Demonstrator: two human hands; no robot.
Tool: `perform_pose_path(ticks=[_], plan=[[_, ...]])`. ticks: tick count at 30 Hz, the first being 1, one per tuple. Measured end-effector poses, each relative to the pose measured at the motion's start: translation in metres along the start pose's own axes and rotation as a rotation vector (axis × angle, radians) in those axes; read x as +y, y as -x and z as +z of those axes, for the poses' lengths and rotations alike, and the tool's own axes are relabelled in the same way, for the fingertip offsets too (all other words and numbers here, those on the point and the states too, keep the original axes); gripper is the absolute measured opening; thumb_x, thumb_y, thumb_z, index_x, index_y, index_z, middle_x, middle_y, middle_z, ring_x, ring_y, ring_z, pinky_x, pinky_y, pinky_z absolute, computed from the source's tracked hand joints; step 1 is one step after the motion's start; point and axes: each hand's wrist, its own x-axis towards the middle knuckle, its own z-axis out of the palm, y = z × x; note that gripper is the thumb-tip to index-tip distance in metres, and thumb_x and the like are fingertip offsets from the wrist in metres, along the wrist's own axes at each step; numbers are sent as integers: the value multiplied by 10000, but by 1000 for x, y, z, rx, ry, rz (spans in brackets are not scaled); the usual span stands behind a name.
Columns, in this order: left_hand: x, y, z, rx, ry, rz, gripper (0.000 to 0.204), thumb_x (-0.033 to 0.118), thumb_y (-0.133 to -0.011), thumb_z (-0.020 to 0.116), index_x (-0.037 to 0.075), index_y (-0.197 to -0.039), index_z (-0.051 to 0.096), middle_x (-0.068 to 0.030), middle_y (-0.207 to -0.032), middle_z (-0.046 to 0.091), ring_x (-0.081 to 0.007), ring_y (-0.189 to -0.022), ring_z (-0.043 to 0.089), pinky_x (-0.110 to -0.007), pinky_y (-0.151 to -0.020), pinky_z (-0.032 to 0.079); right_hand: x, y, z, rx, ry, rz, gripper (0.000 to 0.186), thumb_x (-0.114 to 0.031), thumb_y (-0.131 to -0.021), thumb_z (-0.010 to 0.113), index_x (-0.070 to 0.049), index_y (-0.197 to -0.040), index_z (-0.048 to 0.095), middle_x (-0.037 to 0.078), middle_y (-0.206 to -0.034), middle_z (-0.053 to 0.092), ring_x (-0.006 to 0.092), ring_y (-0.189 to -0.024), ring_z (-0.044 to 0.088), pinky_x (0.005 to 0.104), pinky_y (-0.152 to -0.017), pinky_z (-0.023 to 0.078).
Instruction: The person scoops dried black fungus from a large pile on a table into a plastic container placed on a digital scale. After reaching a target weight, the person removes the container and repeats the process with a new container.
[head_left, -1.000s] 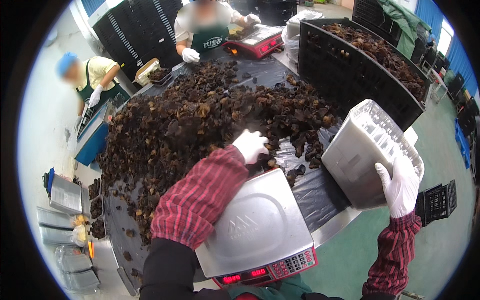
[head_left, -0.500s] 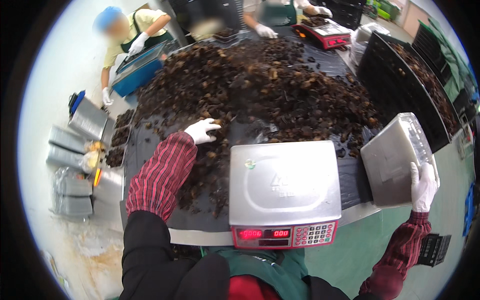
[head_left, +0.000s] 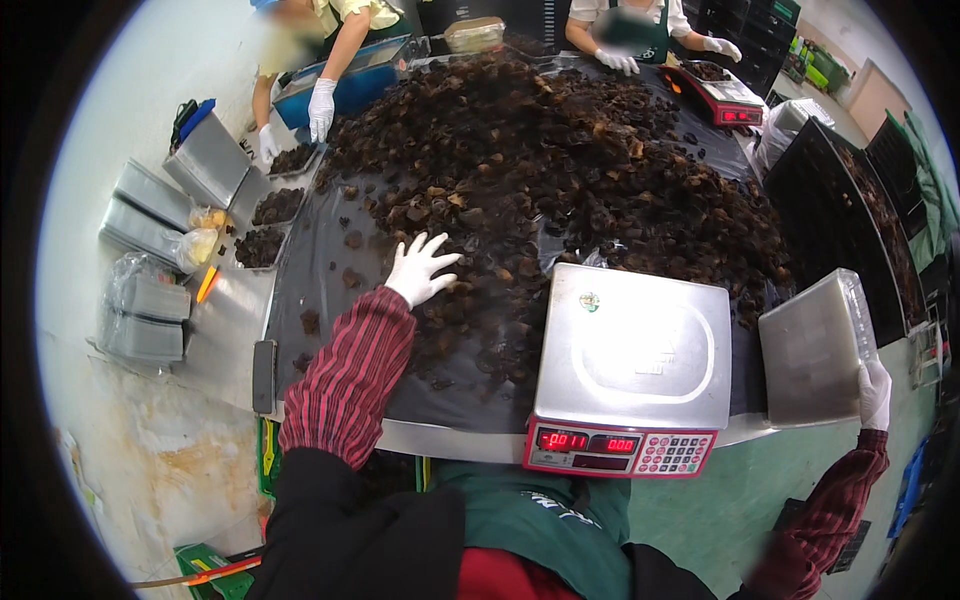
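Observation:
My left hand (head_left: 421,271), in a white glove, is open with fingers spread, at the near edge of a wide heap of dark brown, wood-ear-like mushroom pieces (head_left: 600,150). Nothing is in its grasp. My right hand (head_left: 874,394), also gloved, grips the outer edge of a stack of clear plastic trays (head_left: 812,350) at the table's right end; part of its fingers is hidden. Between my hands stands a weighing scale (head_left: 640,350) with a bare silver plate and a red keypad front.
Filled trays (head_left: 262,247) line the left side, near stacked empty trays (head_left: 150,215) and a phone (head_left: 264,377). Co-workers' gloved hands (head_left: 321,108) are at the far left and far right. A second scale (head_left: 722,100) and black crates (head_left: 840,220) stand right.
My view has shifted, so the scale appears farther right. My left hand's fingers have spread. My right hand sits lower on the tray stack's outer edge. The far-left co-worker's hand has moved toward a filled tray.

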Motion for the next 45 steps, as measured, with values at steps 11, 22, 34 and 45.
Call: perform_pose_path(ticks=[11,22,34,45], plan=[[-94,81,-18,-204,279,-170,558,65,-808,578,348,-1288,562,-146,-1441,414,-385,-1323,371,-413,-1112,305,53,-10,-3,46,181,16,222,-151,-930,485,31,-803,489,143,-714,450,211,-662,442,370,-644,400],[71,35,3,-29,61,-117,676,610,-794,603,308,-1382,465,-152,-1526,261,-413,-1399,193,-647,-1091,171,-204,38,114,342,288,-542,90,-22,-900,531,-45,-968,587,161,-861,536,332,-757,555,420,-628,474],[105,121,10,73,153,85,331,381,-832,640,198,-1105,676,-45,-1406,457,-301,-1354,340,-681,-1052,201,-316,110,190,-120,132,-255,285,-138,-814,671,-51,-1076,600,190,-890,558,348,-767,590,422,-678,480],[34,61,-18,475,445,-5,378,251,-822,667,163,-1189,644,-144,-1303,550,-335,-1260,451,-422,-1052,363,-291,119,199,396,-89,-250,111,-29,-898,583,4,-986,641,127,-741,537,245,-631,532,335,-571,431]])
